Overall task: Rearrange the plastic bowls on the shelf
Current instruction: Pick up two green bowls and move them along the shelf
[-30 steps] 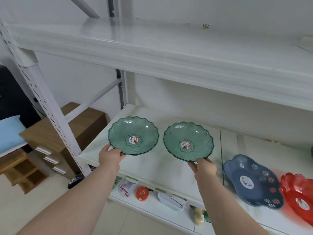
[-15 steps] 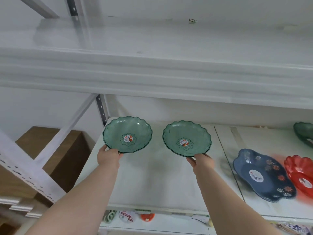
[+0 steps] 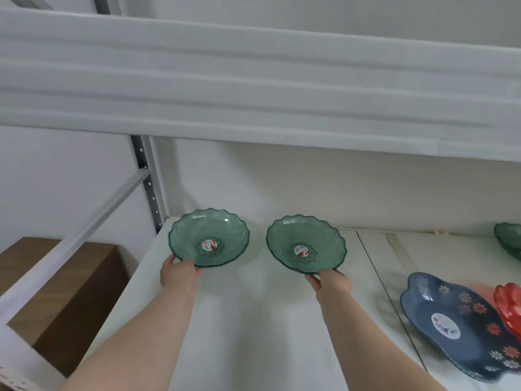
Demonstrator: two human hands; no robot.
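Now the two green bowls have gone deeper than a second ago, carried from the front of the shelf board towards its back. The left green bowl is just right of the grey upright post at the rear corner, and the right green bowl is further right of that post, with a gap between them. To my eye the placing is nearly done (whether their bases touch the board yet I cannot tell; both tip towards me). The left hand pinches the near rim of the first, the right hand that of the second. Well right of the post lie a blue flowered bowl and a red bowl.
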